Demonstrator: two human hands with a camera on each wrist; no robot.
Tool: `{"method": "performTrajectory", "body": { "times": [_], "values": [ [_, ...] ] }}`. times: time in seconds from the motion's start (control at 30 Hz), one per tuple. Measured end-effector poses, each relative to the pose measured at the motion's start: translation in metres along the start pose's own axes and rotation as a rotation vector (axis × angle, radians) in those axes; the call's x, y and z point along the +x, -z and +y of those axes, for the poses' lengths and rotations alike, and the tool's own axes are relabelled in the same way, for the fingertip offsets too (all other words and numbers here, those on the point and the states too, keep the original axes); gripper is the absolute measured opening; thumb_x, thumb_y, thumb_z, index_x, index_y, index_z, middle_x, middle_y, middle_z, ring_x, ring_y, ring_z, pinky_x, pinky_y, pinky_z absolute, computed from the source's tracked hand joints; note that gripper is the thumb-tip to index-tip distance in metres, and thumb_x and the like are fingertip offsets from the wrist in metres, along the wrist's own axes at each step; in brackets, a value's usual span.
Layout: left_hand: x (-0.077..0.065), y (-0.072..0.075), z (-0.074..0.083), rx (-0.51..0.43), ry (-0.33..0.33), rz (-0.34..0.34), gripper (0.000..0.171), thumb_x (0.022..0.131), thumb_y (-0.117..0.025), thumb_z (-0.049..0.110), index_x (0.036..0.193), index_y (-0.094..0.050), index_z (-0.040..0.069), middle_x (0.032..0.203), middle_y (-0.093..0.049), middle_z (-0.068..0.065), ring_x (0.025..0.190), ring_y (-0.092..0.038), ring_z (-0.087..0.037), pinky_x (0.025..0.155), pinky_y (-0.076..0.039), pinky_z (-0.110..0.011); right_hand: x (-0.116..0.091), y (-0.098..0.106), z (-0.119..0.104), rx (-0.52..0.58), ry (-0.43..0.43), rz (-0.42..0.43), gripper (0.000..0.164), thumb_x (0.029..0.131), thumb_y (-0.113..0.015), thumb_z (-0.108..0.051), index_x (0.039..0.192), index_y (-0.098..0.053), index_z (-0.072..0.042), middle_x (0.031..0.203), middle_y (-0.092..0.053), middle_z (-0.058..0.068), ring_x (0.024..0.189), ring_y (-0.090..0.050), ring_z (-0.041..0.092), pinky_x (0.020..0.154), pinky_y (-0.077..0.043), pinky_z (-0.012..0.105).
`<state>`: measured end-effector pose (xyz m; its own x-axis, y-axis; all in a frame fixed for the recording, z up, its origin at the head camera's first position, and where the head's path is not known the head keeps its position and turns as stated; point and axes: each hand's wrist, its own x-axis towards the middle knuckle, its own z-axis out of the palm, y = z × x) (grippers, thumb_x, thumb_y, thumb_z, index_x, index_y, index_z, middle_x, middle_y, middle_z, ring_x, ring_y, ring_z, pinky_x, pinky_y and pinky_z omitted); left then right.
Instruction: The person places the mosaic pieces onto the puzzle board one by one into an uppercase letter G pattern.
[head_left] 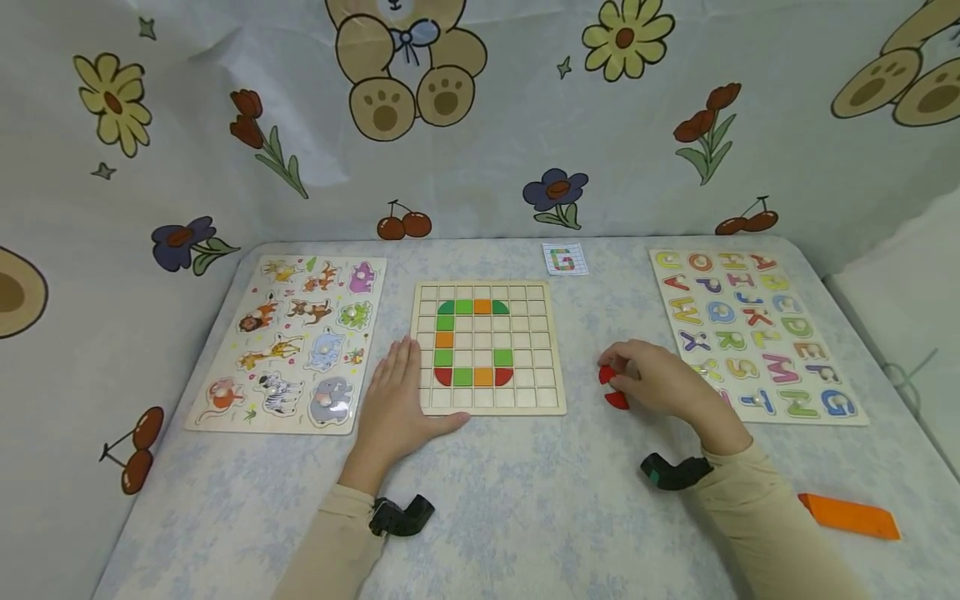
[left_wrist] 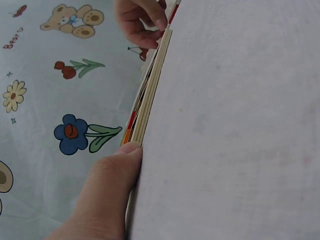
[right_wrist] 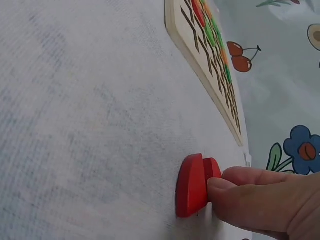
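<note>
A square wooden grid board (head_left: pixel 536 354) lies mid-table, with green, orange and red pieces set in a G-like outline. My left hand (head_left: pixel 396 408) rests flat at its lower left corner, fingers straight along the left side and thumb at the near edge; in the left wrist view the thumb (left_wrist: pixel 112 180) touches that edge. To the board's right, my right hand (head_left: pixel 652 379) pinches a red rounded piece (right_wrist: pixel 213 169) between thumb and finger. A second red rounded piece (right_wrist: pixel 190 187) lies right beside it on the table. The palm side of the right hand is hidden.
An animal puzzle board (head_left: pixel 292 396) lies left and a letter puzzle board (head_left: pixel 757 333) right. A small pattern card (head_left: pixel 566 259) sits behind the grid board. An orange block (head_left: pixel 851 517) lies near the right forearm. A patterned cloth (head_left: pixel 480 167) hangs behind the table.
</note>
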<state>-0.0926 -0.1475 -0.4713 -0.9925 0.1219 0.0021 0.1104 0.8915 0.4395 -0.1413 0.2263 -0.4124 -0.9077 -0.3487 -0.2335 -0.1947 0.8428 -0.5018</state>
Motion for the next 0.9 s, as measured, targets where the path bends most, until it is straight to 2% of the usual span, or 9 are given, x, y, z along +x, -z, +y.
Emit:
{"method": "performTrajectory", "body": {
  "times": [0.07,0.17,0.27,0.33,0.47,0.57,0.77,0.9],
  "values": [
    [0.0,0.001,0.0,0.002,-0.002,0.0,0.135,0.066,-0.07,0.08,0.159,-0.011,0.003,0.168,-0.007,-0.012,0.157,-0.004,-0.028,0.127,-0.009,-0.048,0.0,0.001,0.0,-0.016,-0.006,0.0,0.02,0.092,-0.068,-0.011,0.111,-0.068,-0.011,0.096,-0.063,0.005,0.078,-0.054,0.017,0.064,-0.046,0.028],
    [0.0,0.001,0.001,0.006,0.0,-0.005,0.135,0.066,-0.069,0.08,0.159,-0.01,0.004,0.168,-0.006,-0.011,0.157,-0.003,-0.027,0.128,-0.009,-0.047,0.001,0.001,-0.001,-0.059,-0.044,0.017,0.016,0.091,-0.071,-0.021,0.104,-0.068,-0.013,0.093,-0.064,0.004,0.077,-0.055,0.017,0.063,-0.045,0.028],
    [0.0,0.001,0.001,0.006,0.001,-0.007,0.135,0.065,-0.069,0.081,0.159,-0.009,0.004,0.168,-0.006,-0.011,0.157,-0.003,-0.027,0.128,-0.009,-0.047,0.002,0.0,-0.002,-0.103,-0.086,0.033,0.021,0.089,-0.073,-0.033,0.097,-0.066,-0.014,0.088,-0.064,0.003,0.075,-0.055,0.017,0.061,-0.044,0.028],
    [0.0,0.001,0.001,0.001,-0.001,-0.005,0.135,0.065,-0.07,0.08,0.159,-0.009,0.004,0.168,-0.007,-0.011,0.157,-0.003,-0.028,0.127,-0.009,-0.048,0.002,0.0,-0.003,-0.111,-0.083,0.04,0.025,0.088,-0.074,-0.036,0.098,-0.067,-0.014,0.09,-0.064,0.003,0.077,-0.056,0.018,0.063,-0.046,0.03],
    [0.0,0.001,0.0,-0.005,0.004,-0.006,0.135,0.065,-0.071,0.08,0.159,-0.009,0.004,0.168,-0.006,-0.011,0.157,-0.003,-0.027,0.128,-0.009,-0.047,0.005,0.001,-0.002,-0.088,-0.009,0.031,0.024,0.089,-0.074,-0.025,0.109,-0.069,-0.014,0.1,-0.064,0.004,0.086,-0.057,0.019,0.072,-0.049,0.032],
    [0.0,0.0,-0.001,-0.003,0.008,-0.011,0.135,0.065,-0.069,0.081,0.16,-0.009,0.005,0.169,-0.005,-0.01,0.157,-0.002,-0.026,0.128,-0.008,-0.046,0.007,0.002,-0.001,-0.077,0.033,0.003,0.023,0.089,-0.073,-0.014,0.112,-0.07,-0.014,0.102,-0.063,0.004,0.084,-0.055,0.018,0.072,-0.048,0.031],
    [0.0,-0.001,-0.001,-0.004,0.005,-0.012,0.136,0.065,-0.068,0.082,0.16,-0.009,0.005,0.169,-0.005,-0.01,0.157,-0.002,-0.026,0.128,-0.008,-0.046,0.01,0.0,-0.001,-0.012,-0.018,-0.013,0.016,0.09,-0.072,-0.014,0.104,-0.063,-0.012,0.087,-0.062,0.002,0.07,-0.053,0.016,0.061,-0.046,0.029],
    [0.0,-0.001,-0.001,-0.002,0.005,-0.015,0.135,0.065,-0.067,0.082,0.16,-0.008,0.006,0.169,-0.004,-0.01,0.157,-0.001,-0.026,0.128,-0.008,-0.046,0.013,-0.003,-0.005,0.085,-0.032,0.033,0.013,0.093,-0.069,-0.017,0.102,-0.06,-0.014,0.093,-0.063,0.004,0.066,-0.053,0.017,0.059,-0.046,0.028]
  ]
}}
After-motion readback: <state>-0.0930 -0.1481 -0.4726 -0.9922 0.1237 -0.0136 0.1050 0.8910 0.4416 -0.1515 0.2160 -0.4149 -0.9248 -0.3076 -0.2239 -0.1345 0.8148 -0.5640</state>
